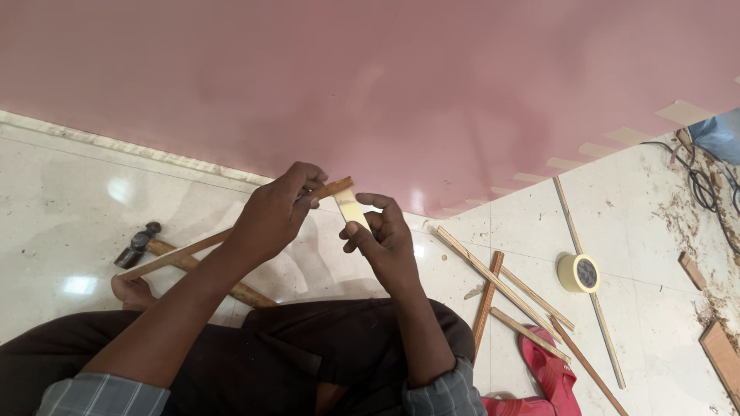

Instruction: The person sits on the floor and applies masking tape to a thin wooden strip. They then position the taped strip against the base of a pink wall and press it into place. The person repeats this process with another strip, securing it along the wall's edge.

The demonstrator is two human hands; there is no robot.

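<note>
Right hand point(385, 243) pinches tape strip point(351, 206) | left hand point(274, 212) grips wooden strip point(231, 239)

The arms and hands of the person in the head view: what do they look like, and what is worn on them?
Both forearms are bare. Each sleeve is rolled up at the elbow, grey-blue with a thin check pattern. The left hand and right hand show no gloves, watch or rings.

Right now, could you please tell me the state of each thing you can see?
Left hand: closed on a long wooden strip.
Right hand: pinching a pale tape piece.
Hammer: lying on the floor.
Tape roll: lying flat.
Loose wooden strips: scattered on the floor.
</note>
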